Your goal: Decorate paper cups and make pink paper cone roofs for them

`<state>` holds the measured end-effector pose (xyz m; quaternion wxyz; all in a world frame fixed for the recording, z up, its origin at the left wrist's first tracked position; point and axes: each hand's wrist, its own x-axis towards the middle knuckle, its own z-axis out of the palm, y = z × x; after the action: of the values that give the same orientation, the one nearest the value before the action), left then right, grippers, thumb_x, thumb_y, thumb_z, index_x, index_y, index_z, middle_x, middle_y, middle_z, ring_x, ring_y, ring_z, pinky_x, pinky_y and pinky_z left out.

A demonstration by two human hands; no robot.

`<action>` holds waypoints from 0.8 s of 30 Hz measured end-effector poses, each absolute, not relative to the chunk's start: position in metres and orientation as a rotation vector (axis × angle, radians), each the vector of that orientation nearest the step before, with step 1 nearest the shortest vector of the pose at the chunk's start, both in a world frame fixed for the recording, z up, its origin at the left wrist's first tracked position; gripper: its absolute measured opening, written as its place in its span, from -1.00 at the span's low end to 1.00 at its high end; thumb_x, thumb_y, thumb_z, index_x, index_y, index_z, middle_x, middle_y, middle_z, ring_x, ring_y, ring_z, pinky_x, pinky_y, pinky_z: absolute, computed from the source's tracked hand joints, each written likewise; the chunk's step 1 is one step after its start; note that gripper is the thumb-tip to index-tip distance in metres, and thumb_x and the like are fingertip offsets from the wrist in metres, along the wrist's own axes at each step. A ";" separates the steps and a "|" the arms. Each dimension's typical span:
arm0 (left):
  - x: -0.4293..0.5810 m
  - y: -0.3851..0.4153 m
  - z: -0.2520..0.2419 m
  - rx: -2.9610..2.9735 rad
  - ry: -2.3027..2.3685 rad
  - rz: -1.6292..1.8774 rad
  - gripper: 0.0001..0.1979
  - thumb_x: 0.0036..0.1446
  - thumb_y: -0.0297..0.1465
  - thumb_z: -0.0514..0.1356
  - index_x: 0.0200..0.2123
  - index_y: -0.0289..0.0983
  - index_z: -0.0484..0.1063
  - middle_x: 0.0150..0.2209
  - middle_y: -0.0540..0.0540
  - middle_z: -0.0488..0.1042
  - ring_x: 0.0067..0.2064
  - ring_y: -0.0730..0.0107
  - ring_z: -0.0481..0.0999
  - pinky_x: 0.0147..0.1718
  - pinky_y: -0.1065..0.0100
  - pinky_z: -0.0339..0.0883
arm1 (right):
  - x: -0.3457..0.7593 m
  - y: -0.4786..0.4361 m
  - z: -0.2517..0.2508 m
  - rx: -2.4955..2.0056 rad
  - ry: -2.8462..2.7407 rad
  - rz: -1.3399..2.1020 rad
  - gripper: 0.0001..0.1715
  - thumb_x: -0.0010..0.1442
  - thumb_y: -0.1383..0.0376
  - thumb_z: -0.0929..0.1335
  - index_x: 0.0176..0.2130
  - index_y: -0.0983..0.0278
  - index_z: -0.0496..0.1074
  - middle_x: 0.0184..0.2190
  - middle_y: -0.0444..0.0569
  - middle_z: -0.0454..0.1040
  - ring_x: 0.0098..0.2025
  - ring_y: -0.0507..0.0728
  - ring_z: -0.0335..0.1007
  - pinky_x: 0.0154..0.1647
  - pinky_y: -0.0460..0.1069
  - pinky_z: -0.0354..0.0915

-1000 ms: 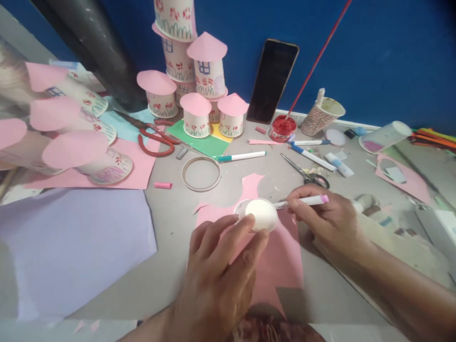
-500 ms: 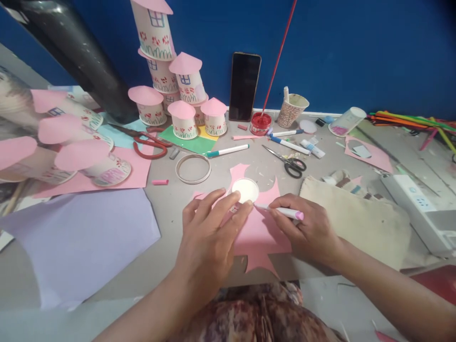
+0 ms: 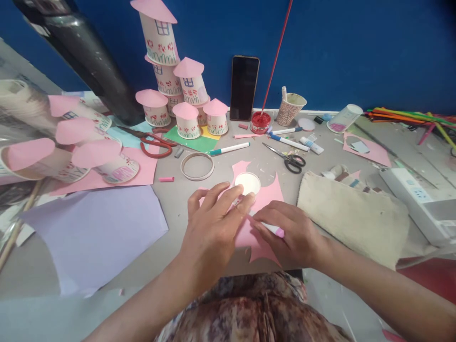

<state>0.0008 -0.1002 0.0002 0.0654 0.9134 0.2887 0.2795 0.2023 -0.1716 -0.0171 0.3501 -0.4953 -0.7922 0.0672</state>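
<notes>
A white paper cup [image 3: 248,183] stands upside down on a cut pink paper sheet [image 3: 265,199] near the table's front edge. My left hand [image 3: 210,228] rests over the near side of the cup, fingers pressed against it and holding it on the paper. My right hand [image 3: 292,235] grips a white marker with a pink end [image 3: 273,230], its tip hidden behind my left fingers close to the cup's rim.
Decorated cup houses with pink cone roofs [image 3: 185,102] stack at the back left; more lie at far left [image 3: 85,152]. A lilac sheet [image 3: 96,232], tape ring [image 3: 197,166], red scissors [image 3: 154,145], black scissors [image 3: 290,160], phone [image 3: 244,88], red paint pot [image 3: 260,122] and cloth pouch [image 3: 349,213] surround the work.
The cup went from lifted in my left hand to upside down on the pink paper. My right hand brought the marker round toward the cup's near side.
</notes>
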 end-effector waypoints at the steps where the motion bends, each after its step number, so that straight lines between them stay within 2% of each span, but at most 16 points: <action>1: 0.001 -0.100 0.000 2.762 0.870 0.836 -0.59 0.33 -0.63 0.06 0.14 -0.24 0.49 0.13 -0.22 0.58 0.20 0.02 0.45 0.04 0.01 0.13 | 0.200 -0.171 -0.018 -1.275 -2.068 0.171 -0.91 0.41 0.32 0.33 -0.10 0.24 0.43 -0.31 0.03 0.61 -0.28 0.17 0.51 -0.27 0.04 0.40; 8: 0.000 -0.100 -0.001 2.794 0.860 0.786 -0.54 0.29 -0.64 0.07 0.19 -0.26 0.44 0.19 -0.24 0.53 0.24 -0.02 0.39 0.06 -0.02 0.14 | 0.190 -0.162 -0.019 -1.212 -2.150 0.164 -0.82 0.37 0.40 0.33 -0.05 0.26 0.47 -0.25 0.07 0.64 -0.23 0.19 0.57 -0.25 0.04 0.44; 11: 0.000 -0.104 0.001 2.810 0.917 0.814 -0.50 0.24 -0.63 0.10 0.21 -0.25 0.45 0.18 -0.30 0.50 0.20 -0.09 0.38 0.03 -0.04 0.22 | 0.203 -0.168 0.000 -1.222 -2.034 0.224 -0.88 0.38 0.34 0.35 -0.12 0.23 0.52 -0.33 -0.02 0.65 -0.33 0.14 0.57 -0.31 0.00 0.41; 14: 0.002 -0.111 0.006 2.898 0.988 0.728 -0.43 0.15 -0.60 0.16 0.24 -0.27 0.44 -0.08 -0.32 0.55 -0.09 -0.02 0.50 -0.23 0.08 0.33 | 0.228 -0.171 0.033 -1.421 -1.921 0.217 -0.86 0.35 0.32 0.39 -0.28 0.16 0.56 -0.41 -0.07 0.64 -0.46 0.11 0.52 -0.44 -0.01 0.34; 16: 0.003 -0.118 0.009 2.970 1.015 0.573 -0.36 0.07 -0.61 0.19 0.27 -0.33 0.41 -0.34 -0.16 0.53 -0.35 0.13 0.48 -0.42 0.19 0.27 | 0.241 -0.164 0.056 -1.522 -1.734 0.072 -0.89 0.32 0.28 0.43 -0.28 0.13 0.59 -0.41 -0.08 0.63 -0.51 0.10 0.47 -0.53 0.00 0.26; 18: 0.005 -0.124 0.009 3.005 1.039 0.408 -0.26 0.00 -0.62 0.21 0.32 -0.37 0.34 -0.53 0.01 0.43 -0.52 0.25 0.42 -0.52 0.24 0.21 | 0.245 -0.147 0.076 -1.541 -1.587 -0.004 -0.80 0.34 0.22 0.42 -0.34 0.15 0.59 -0.50 -0.08 0.57 -0.51 0.10 0.43 -0.50 0.01 0.28; 20: 0.007 -0.129 0.008 2.990 1.092 0.315 -0.16 -0.06 -0.61 0.24 0.37 -0.36 0.27 -0.61 0.10 0.39 -0.60 0.31 0.39 -0.55 0.27 0.20 | 0.239 -0.123 0.090 -1.508 -1.648 0.122 -0.71 0.35 0.20 0.42 -0.41 0.18 0.56 -0.56 -0.12 0.50 -0.53 0.04 0.39 -0.50 -0.02 0.28; 22: 0.009 -0.133 0.007 2.950 1.106 0.262 -0.12 -0.07 -0.58 0.26 0.40 -0.35 0.23 -0.63 0.13 0.40 -0.62 0.35 0.41 -0.56 0.29 0.21 | 0.226 -0.095 0.097 -1.383 -1.801 0.217 -0.66 0.36 0.22 0.41 -0.46 0.21 0.52 -0.49 -0.14 0.52 -0.49 0.00 0.40 -0.51 -0.07 0.24; 24: 0.011 -0.134 0.007 2.925 1.093 0.247 -0.13 -0.06 -0.57 0.25 0.39 -0.37 0.24 -0.63 0.13 0.42 -0.62 0.38 0.43 -0.57 0.31 0.22 | 0.210 -0.069 0.097 -1.286 -2.035 0.367 -0.68 0.38 0.18 0.38 -0.40 0.22 0.53 -0.54 -0.20 0.47 -0.56 -0.04 0.28 -0.58 -0.10 0.13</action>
<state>0.0111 -0.1341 0.0068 0.0046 0.9338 0.3489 0.0787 0.2105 -0.0686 0.0972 0.3459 -0.4956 -0.7840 0.1415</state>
